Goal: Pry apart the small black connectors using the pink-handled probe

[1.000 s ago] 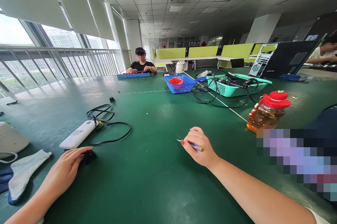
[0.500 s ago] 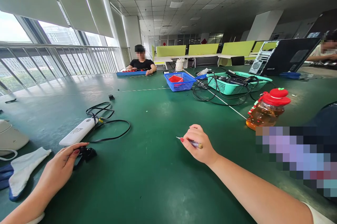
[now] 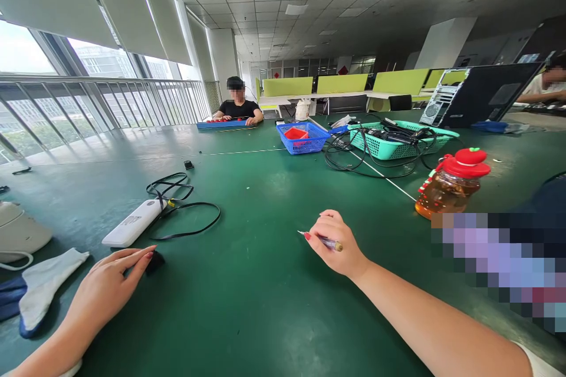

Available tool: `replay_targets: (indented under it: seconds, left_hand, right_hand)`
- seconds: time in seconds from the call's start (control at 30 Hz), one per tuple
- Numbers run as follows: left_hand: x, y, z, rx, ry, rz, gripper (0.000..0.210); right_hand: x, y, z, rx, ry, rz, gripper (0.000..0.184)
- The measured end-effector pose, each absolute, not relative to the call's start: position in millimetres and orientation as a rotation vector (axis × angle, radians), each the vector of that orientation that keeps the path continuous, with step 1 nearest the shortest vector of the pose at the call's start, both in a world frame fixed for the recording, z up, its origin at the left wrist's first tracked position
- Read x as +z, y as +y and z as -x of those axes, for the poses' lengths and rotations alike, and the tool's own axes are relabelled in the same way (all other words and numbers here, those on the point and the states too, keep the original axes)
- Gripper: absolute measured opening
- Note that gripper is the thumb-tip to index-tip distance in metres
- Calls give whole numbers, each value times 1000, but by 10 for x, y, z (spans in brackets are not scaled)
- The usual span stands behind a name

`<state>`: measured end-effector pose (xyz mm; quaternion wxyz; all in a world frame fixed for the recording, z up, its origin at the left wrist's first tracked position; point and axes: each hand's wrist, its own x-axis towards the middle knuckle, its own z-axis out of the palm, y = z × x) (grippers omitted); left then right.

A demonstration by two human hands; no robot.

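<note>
In the lower left, my left hand (image 3: 108, 282) pinches a small black object (image 3: 154, 262) at the tabletop. Its kind cannot be told, as the fingers cover part of it. Right of the middle, my right hand (image 3: 331, 244) is closed round a small screwdriver (image 3: 331, 243) with a thin metal shaft and a clear handle ending in yellow-brown. The shaft points left, away from the black object. Just beyond my left hand lies a white power bank (image 3: 135, 223), with a black cable (image 3: 194, 235) looping beside it.
A blue and white glove (image 3: 48, 288) and a pale device (image 3: 20, 229) lie at the left of the green table (image 3: 247, 306). Farther off are a blue basket (image 3: 305, 146), a green basket (image 3: 380, 150) with cables, and a red-lidded bottle (image 3: 455, 188). A person (image 3: 239, 108) sits opposite.
My left hand has turned and reached slightly right over the black object, which now shows less. My right hand keeps its grip on the screwdriver, nearly still. The view has shifted slightly.
</note>
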<state>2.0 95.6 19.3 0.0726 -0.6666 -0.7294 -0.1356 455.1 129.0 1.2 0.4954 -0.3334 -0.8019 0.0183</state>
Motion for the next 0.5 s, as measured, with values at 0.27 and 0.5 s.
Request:
replay_targets:
  seconds: [0.27,0.5]
  left_hand:
    - [136,983,91,-448,-2192,2062,58]
    - [87,1006,368,-261,-2184,2228,69]
  right_hand:
    - [18,1290,-4552,38,-1939,815,32]
    - [16,1292,-4551,41,-1939,813,32]
